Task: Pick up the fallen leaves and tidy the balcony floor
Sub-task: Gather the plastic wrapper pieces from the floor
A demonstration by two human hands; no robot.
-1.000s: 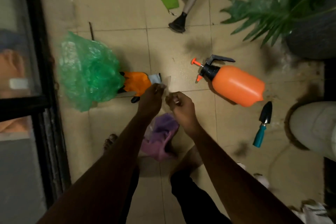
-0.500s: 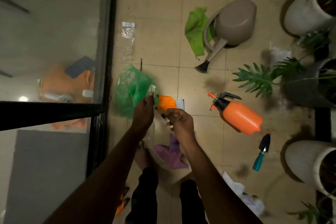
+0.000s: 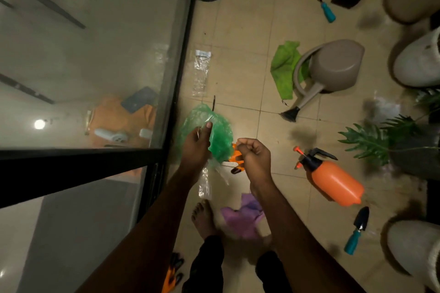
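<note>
The left hand [image 3: 196, 147] is pinching a clear plastic bag [image 3: 205, 183] that is hanging toward 6 o'clock, while the right hand [image 3: 256, 158] is curling its fingers at the bag's 3 o'clock, grip unclear.

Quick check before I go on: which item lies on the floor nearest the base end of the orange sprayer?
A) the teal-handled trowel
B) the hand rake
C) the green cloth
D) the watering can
A: the teal-handled trowel lies on the tiles just past the base end of the orange sprayer.
</note>
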